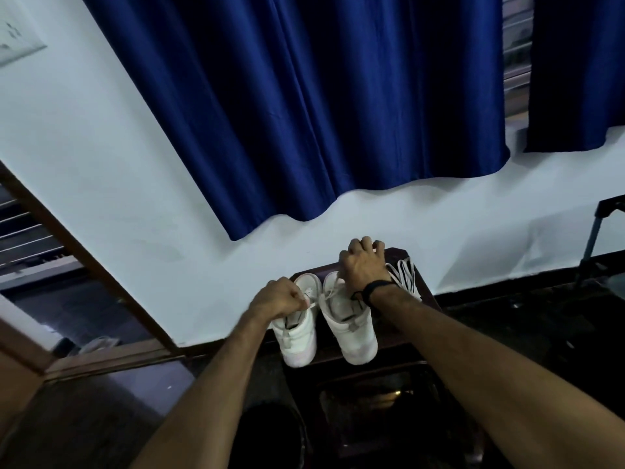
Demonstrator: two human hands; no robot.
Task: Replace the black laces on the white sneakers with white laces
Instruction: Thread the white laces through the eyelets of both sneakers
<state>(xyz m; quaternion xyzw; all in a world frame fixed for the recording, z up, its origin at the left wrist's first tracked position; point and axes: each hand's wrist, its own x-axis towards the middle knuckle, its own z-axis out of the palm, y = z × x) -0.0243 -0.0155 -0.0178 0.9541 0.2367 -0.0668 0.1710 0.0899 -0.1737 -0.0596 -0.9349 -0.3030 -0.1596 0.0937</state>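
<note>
Nearest me: two bare forearms running up from the bottom edge, and a dark rounded shape [270, 434] low between them that I can't identify. Left hand [279, 299] is clenched in a fist, pinching a white lace [316, 301] that runs across to the right sneaker. Right hand [363, 267] is curled too, knuckles up, over the collar end of the right sneaker; I read it as gripping lace at its underside, but the fingers hide exactly what. Black wristband [375, 288] on the right wrist. Left sneaker [297, 336] and right sneaker [353, 330], both white, stand side by side, just apart, on a dark worktop [429, 296], toes toward me and hanging over the near edge. Dark bits at the eyelet area of both shoes; can't tell if that's black lace or shadow. A loose bundle of white laces [406, 274] lies on the worktop just right of the right hand, near the back edge. Behind: pale wall [101, 164], blue curtain [304, 113] hanging down to just above the hands, second curtain panel [575, 72] at far right with a window gap between. Brown wooden frame [84, 265] at left. Dark stand [595, 238] at the right edge.
</note>
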